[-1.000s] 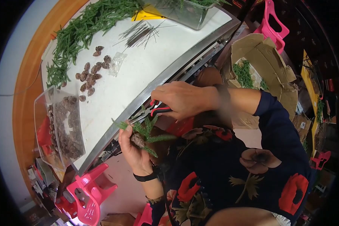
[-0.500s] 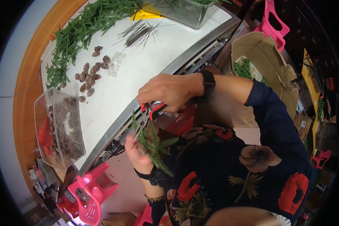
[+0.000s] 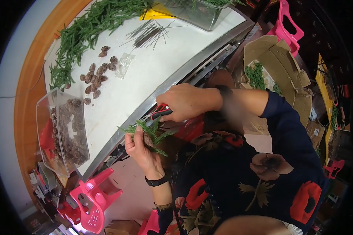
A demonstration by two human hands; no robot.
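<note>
Beyond your hands the white table (image 3: 145, 82) carries a heap of green sprigs (image 3: 86, 35), loose pine cones (image 3: 96, 74), thin wires (image 3: 149, 33) and a clear tub of cones (image 3: 62, 133); a pink stool (image 3: 92, 197) stands below its edge. Your left hand (image 3: 141, 147) is closed around a small green sprig with a cone (image 3: 149, 135), pinched just off the table's metal edge. Your right hand (image 3: 186, 102) is wrapped round red-handled pliers (image 3: 157, 113), their tip touching the sprig just above your left fingertips
</note>
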